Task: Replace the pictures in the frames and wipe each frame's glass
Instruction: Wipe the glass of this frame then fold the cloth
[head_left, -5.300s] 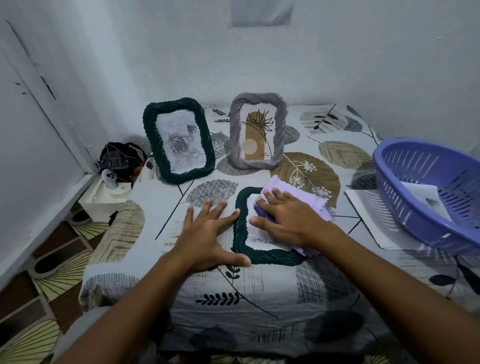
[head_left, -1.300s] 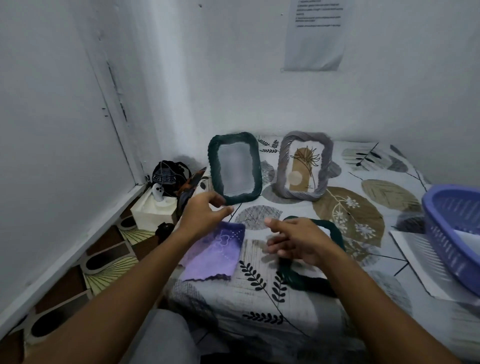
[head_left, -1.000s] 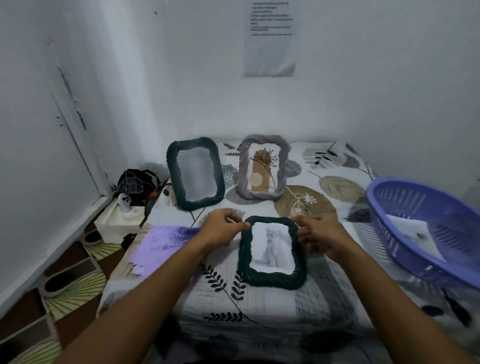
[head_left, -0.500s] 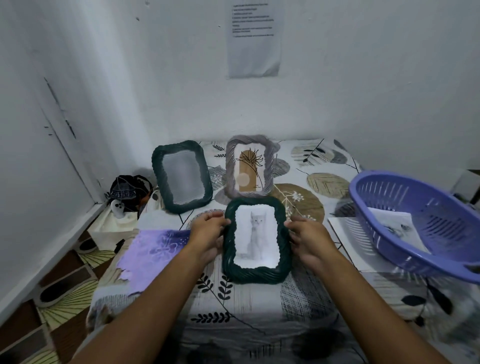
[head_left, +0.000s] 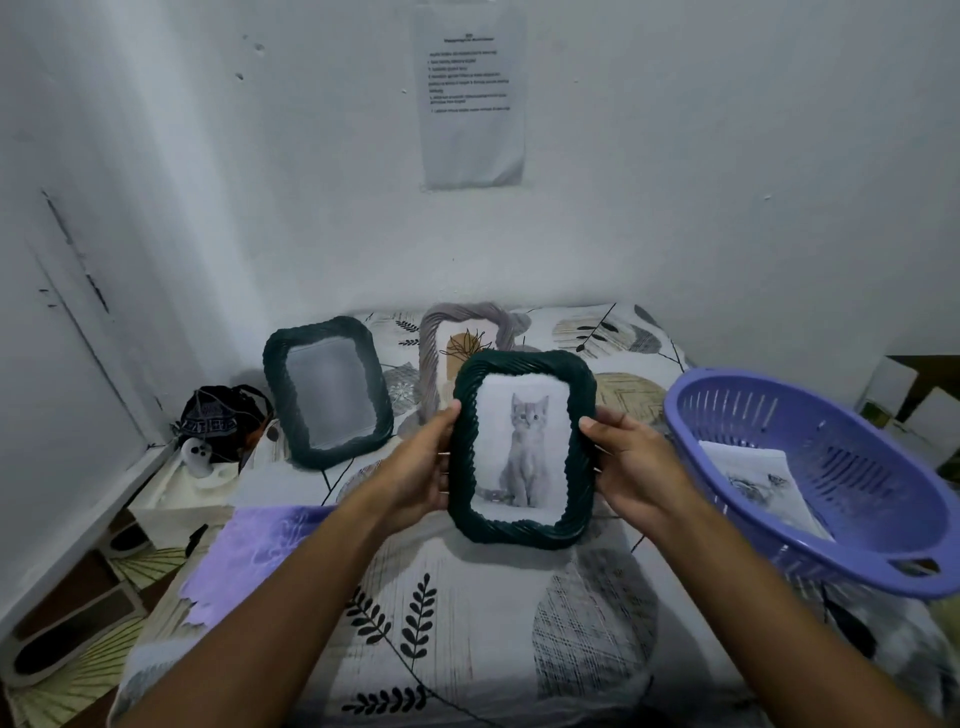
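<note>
Over by the left wall there's a dark bag (head_left: 221, 418) slumped on the floor with a little white gadget (head_left: 196, 456) in front of it, next to a white box (head_left: 179, 496). On the near left part of the leaf-print bedsheet (head_left: 452, 639) a purple cloth (head_left: 249, 558) lies flat, nobody touching it. Behind it a dark green frame (head_left: 326, 391) stands propped up, facing the room, and its picture is too blurry for me to make out. Just right of that is a grey frame (head_left: 441, 338) with some tan plant drawing in it, half hidden.

In the middle, the person is holding up a second green frame, the cat frame (head_left: 522, 449), upright and off the bed. It shows a grey kitten picture (head_left: 525, 452) sitting neatly inside (cute, honestly). The left hand (head_left: 418, 470) grips the frame's left edge, thumb over the front, fingers curled behind. The right hand (head_left: 631, 467) does the same on the right edge.

On the right a purple basket (head_left: 852, 551) sits tilted on the bed with a printed sheet (head_left: 758, 480) lying inside it. A paper notice (head_left: 470, 93) is stuck to the back wall above everything.
</note>
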